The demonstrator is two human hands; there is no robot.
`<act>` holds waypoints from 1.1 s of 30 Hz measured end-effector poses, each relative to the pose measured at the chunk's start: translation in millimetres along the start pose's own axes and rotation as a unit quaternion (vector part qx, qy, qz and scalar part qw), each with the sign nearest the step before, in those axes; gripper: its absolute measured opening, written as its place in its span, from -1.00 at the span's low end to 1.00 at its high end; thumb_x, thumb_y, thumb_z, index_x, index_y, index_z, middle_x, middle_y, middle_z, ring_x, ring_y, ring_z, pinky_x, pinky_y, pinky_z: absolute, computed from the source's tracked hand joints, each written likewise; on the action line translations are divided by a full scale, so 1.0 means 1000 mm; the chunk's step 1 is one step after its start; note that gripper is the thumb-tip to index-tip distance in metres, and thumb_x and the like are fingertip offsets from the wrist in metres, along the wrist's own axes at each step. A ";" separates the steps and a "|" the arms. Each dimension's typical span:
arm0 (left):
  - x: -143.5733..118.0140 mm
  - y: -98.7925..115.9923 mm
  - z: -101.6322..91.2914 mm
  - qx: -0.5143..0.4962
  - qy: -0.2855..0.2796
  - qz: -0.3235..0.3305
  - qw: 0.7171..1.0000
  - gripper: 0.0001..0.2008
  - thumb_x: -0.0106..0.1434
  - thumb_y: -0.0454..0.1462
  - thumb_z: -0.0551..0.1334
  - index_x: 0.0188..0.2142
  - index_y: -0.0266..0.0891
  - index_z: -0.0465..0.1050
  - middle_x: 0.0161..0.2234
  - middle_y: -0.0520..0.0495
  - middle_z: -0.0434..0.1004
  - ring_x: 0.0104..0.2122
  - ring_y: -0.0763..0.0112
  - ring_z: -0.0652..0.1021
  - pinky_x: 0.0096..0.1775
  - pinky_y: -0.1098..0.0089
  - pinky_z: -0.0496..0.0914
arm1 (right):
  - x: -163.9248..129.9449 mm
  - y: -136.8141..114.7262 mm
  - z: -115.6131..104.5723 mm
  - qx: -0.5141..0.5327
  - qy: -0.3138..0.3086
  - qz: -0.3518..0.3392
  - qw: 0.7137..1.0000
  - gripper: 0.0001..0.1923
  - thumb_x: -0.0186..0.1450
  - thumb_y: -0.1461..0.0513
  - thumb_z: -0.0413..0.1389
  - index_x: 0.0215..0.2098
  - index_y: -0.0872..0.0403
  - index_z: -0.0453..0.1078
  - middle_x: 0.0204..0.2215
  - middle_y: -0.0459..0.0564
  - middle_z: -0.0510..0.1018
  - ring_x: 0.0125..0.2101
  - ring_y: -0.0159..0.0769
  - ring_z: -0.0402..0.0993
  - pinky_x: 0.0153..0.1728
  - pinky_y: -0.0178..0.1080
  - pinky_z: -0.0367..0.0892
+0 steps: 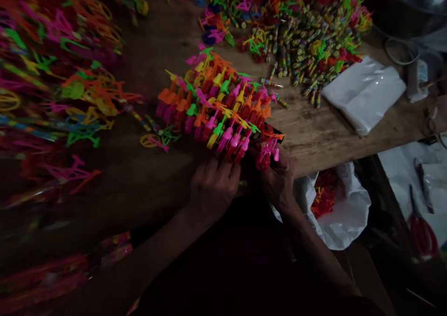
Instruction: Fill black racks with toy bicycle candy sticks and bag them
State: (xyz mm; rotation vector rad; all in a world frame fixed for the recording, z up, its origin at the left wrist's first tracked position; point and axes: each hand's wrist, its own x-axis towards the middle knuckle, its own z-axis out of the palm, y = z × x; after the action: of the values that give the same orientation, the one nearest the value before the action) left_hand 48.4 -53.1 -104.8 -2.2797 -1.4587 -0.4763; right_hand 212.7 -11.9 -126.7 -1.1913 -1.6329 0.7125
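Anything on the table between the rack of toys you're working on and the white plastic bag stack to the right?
Head view: between the rack of toys and the white plastic bag stack, the wooden table is mostly bare; only a few loose striped sticks lie near the stack's left edge.

A wooden worktop (314, 134) carried a packed block of bright plastic toys (216, 109), loose heaps of toys (56, 74) at left, small striped sticks (307, 50), and folded clear bags (363, 92).
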 end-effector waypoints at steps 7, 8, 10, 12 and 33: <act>-0.003 0.000 0.005 -0.029 0.016 -0.011 0.999 -0.78 0.33 -0.44 0.15 -0.24 -0.29 0.60 -0.43 -0.12 0.54 -0.42 0.21 0.48 -0.38 0.26 0.34 | -0.005 0.006 0.002 -0.034 -0.005 0.012 0.999 -0.85 0.39 0.18 0.15 -0.24 -0.06 0.60 -0.25 -0.08 0.67 -0.22 -0.25 0.57 -0.12 -0.15 0.48; -0.003 0.000 0.006 -0.030 0.016 -0.014 0.999 -0.78 0.33 -0.44 0.15 -0.24 -0.29 0.60 -0.42 -0.12 0.55 -0.41 0.21 0.49 -0.38 0.26 0.34 | -0.006 0.004 0.002 -0.045 -0.002 0.014 0.999 -0.84 0.39 0.19 0.14 -0.24 -0.05 0.59 -0.25 -0.07 0.67 -0.23 -0.25 0.57 -0.13 -0.16 0.48; -0.005 0.000 0.007 -0.033 0.017 -0.019 0.999 -0.77 0.33 -0.43 0.15 -0.23 -0.29 0.61 -0.41 -0.14 0.55 -0.40 0.19 0.49 -0.38 0.25 0.36 | -0.006 0.001 0.003 -0.063 0.005 0.009 0.998 -0.84 0.39 0.22 0.13 -0.23 -0.02 0.58 -0.26 -0.06 0.67 -0.25 -0.26 0.57 -0.15 -0.17 0.47; -0.006 0.001 0.008 -0.038 0.012 -0.025 0.999 -0.77 0.34 -0.42 0.15 -0.21 -0.28 0.62 -0.38 -0.17 0.57 -0.37 0.18 0.51 -0.36 0.24 0.38 | -0.006 0.001 0.005 -0.072 0.016 -0.014 0.997 -0.86 0.38 0.23 0.14 -0.21 0.00 0.57 -0.28 -0.04 0.67 -0.26 -0.25 0.57 -0.17 -0.17 0.47; -0.012 -0.008 0.016 -0.134 -0.047 -0.080 0.987 -0.66 0.34 -0.35 0.14 -0.01 -0.14 0.63 -0.39 -0.14 0.58 -0.27 0.14 0.57 -0.28 0.27 0.42 | -0.007 0.014 0.009 -0.016 0.015 -0.009 1.000 -0.87 0.39 0.19 0.11 -0.21 0.01 0.51 -0.25 -0.02 0.64 -0.20 -0.23 0.58 -0.12 -0.14 0.50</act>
State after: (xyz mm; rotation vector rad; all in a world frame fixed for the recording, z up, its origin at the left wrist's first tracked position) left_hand 37.7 -51.7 -123.6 -2.4281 -1.7253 -0.6539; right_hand 210.5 -12.4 -144.6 -1.2041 -1.6346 0.6567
